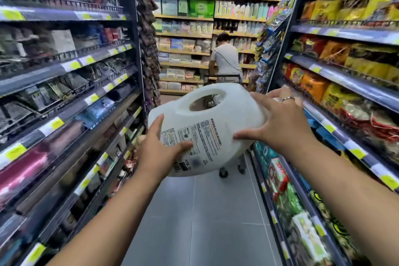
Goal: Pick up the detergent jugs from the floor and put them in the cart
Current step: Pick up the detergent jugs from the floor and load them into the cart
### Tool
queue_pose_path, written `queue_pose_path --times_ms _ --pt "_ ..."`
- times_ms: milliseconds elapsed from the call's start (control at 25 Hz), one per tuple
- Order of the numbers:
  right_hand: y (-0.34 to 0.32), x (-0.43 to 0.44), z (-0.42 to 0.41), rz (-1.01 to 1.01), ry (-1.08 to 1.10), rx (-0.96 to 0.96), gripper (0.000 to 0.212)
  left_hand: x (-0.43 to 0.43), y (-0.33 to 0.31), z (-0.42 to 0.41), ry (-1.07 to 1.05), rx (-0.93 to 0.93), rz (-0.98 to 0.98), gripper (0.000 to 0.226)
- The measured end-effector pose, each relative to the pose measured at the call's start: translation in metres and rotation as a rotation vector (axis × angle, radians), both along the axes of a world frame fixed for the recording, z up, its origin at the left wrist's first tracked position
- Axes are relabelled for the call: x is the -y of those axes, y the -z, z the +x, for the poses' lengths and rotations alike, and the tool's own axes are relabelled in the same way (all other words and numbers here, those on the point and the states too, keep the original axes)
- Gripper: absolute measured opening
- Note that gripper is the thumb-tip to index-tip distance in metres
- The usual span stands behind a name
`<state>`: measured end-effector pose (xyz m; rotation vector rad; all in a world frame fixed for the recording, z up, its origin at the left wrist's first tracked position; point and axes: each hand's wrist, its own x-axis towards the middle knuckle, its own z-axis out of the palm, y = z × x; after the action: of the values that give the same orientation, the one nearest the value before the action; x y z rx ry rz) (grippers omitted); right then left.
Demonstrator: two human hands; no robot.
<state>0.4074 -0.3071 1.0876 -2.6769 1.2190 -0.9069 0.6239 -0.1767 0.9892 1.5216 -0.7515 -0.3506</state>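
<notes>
I hold a large white detergent jug (207, 114) at chest height in the middle of a shop aisle. It lies tilted on its side, with the printed back label facing me and the handle hole on top. My left hand (159, 151) grips its lower left end, thumb across the label. My right hand (278, 123) clasps its right side with fingers spread; a ring shows on one finger. The cart (222, 79) stands ahead down the aisle, mostly hidden behind the jug, with only its dark top rim and a wheel showing.
Another person (225, 58) stands by the cart, back turned, facing the far shelves. Stocked shelves (64, 65) line the left side and snack shelves (345, 80) the right. The grey tiled floor (205, 222) runs between them.
</notes>
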Motion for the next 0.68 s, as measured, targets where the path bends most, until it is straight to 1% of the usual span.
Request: queue_pose_path --times_ms 120,240,360,440,520,680 --pt "0.004 0.083 0.037 0.032 -0.001 0.017 0.104 0.082 0.0 0.04 0.021 -0.024 0.005 0.103" --pt "0.019 0.175 0.075 0.036 -0.008 0.026 0.104 0.176 0.011 0.074 0.023 -0.005 0.008 0.098" --pt "0.026 0.269 0.117 0.036 -0.025 -0.04 0.103 0.268 0.03 0.108 0.003 -0.006 0.035 0.095" --pt "0.027 0.326 0.147 0.053 -0.028 -0.102 0.107 0.322 0.039 0.131 -0.021 -0.014 0.054 0.093" --pt "0.032 0.379 0.176 0.075 -0.024 -0.138 0.111 0.37 0.047 0.159 -0.011 -0.049 0.102 0.095" --pt "0.06 0.487 0.241 0.145 0.04 -0.12 0.109 0.485 0.07 0.234 0.046 -0.091 0.152 0.104"
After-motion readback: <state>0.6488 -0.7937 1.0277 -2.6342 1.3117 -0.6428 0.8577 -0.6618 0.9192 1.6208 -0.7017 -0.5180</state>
